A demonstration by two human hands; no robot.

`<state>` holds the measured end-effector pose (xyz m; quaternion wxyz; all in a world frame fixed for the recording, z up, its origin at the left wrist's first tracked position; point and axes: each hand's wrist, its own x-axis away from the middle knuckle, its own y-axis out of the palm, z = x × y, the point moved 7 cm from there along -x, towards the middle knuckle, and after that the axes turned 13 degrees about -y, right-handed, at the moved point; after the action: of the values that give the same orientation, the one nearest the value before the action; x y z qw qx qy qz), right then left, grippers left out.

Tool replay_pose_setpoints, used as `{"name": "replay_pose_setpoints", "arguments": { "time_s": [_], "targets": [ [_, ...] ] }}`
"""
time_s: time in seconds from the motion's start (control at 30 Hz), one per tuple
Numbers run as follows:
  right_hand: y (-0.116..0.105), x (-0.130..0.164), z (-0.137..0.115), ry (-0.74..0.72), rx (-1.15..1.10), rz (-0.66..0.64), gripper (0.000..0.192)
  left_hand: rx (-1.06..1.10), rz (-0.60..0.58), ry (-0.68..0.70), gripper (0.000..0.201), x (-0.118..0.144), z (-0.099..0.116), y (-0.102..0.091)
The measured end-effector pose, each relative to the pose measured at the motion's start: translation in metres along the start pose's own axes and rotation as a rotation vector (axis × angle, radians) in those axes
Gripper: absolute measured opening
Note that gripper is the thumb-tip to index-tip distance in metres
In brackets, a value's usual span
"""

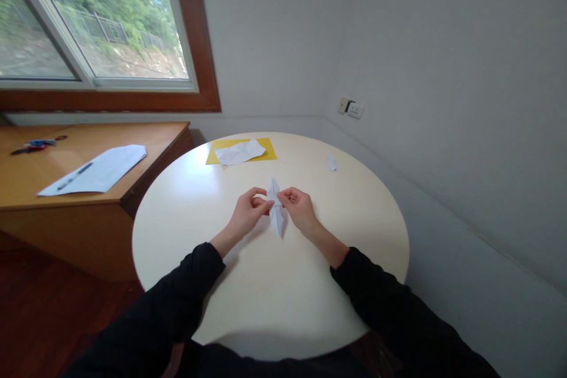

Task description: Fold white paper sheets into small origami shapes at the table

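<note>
Pinched between both hands, left (248, 211) and right (299, 207): folded paper (275, 212), upright over the bench (221, 189). Fingertips closed on its middle from either side.

Arms: both are stretched forward and angled inward, clad in dark sleeves drawn back from the wrists.
Left hand (247, 212): is held knuckles up, fingertips curled and pinched inward.
Right hand (299, 208): is mirrored opposite, fingertips pinched likewise.
Spacing: the fingertips are set nearly touching.
</note>
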<state>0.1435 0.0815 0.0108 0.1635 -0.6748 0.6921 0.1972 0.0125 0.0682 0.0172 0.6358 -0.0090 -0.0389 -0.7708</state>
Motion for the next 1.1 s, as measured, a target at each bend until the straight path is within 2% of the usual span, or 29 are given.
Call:
{"name": "replay_pose_setpoints", "arguments": {
  "time_s": [0.4, 0.7, 1.1],
  "targets": [
    [0.0012, 0.0005, -0.0015, -0.002, -0.009, -0.011, 0.028, -0.026, 0.003, 0.045, 0.031, -0.0026, -0.0002, -0.0014],
    [0.0081, 0.0035, 0.0048, 0.115, -0.082, -0.070, 0.036, 0.016, 0.056, 0.044, 0.034, -0.0015, 0.0025, -0.0062],
    [0.0049, 0.0012, 0.0034, 0.051, -0.058, -0.046, 0.035, 0.032, 0.030, 0.064, 0.037, -0.0028, 0.0014, -0.0044]
  ]
}}
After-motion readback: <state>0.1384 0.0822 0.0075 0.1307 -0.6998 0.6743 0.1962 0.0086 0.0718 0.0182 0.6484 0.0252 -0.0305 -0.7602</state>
